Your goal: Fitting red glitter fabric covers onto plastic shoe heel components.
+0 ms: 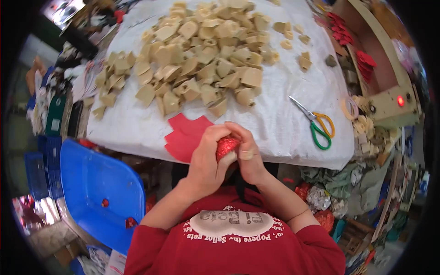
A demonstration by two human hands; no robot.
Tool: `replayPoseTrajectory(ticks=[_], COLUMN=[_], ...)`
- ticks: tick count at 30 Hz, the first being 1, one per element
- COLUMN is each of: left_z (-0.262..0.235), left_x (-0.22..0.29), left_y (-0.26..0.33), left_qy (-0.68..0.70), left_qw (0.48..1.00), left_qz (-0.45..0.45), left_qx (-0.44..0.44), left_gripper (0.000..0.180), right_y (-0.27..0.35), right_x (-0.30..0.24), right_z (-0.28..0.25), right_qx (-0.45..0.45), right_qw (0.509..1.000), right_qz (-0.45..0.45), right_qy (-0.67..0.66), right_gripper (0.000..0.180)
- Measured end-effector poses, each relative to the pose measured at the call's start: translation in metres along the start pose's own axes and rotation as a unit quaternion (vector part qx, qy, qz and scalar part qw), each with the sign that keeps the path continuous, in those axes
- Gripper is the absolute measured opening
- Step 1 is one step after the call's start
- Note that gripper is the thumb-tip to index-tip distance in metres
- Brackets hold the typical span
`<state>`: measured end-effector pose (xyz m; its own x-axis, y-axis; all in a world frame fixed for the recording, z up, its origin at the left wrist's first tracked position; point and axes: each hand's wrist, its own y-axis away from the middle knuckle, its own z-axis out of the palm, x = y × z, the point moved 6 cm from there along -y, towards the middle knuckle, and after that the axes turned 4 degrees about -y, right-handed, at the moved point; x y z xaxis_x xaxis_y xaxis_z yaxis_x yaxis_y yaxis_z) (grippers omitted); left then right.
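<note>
Close to my body, at the near edge of the table, my left hand and my right hand are cupped together. Between them they grip a shiny, crinkled red foil piece; the palms hide most of it. Flat on the white cloth beside my left hand lies a red sheet with a notched edge. Beyond my hands spreads a large heap of beige, hollow, cup-like pieces. To the right of my right hand rest scissors with one green and one yellow handle loop, their blades pointing away from me.
A blue plastic tub stands at my left, with red foil pieces inside. On the right is a beige device with a lit red light, near a tape roll. Crumpled foil and plastic lie below the table's right side.
</note>
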<state>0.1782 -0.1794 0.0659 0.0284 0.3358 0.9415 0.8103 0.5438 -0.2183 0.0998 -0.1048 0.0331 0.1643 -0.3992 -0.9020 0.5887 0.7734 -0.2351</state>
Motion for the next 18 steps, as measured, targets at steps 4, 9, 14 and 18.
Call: replayPoseTrajectory(ticks=[4,9,14,18], left_z=[-0.044,-0.105,-0.21,-0.269], left_x=[0.014,0.003,-0.059,-0.112], left_y=[0.007,0.038,0.13,0.219], left_qy=[-0.181,-0.282,-0.49,-0.554], left_qw=[0.966,0.942,0.821,0.713], left_qz=[0.176,0.108,-0.13,-0.322], left_qx=[0.063,0.149,0.263,0.285], left_gripper=[0.048,0.045,0.034,0.037], right_y=[-0.017,-0.024,-0.031,-0.022], right_x=[-0.016,-0.007,0.005,0.006], right_z=[0.014,0.015,0.031,0.042], right_qx=[-0.125,-0.1,-0.165,-0.195], right_qw=[0.988,0.987,0.925,0.885], right_qz=[-0.022,0.02,-0.053,-0.106], right_qy=[0.092,0.126,0.338,0.41], right_gripper=[0.03,0.021,0.021,0.022])
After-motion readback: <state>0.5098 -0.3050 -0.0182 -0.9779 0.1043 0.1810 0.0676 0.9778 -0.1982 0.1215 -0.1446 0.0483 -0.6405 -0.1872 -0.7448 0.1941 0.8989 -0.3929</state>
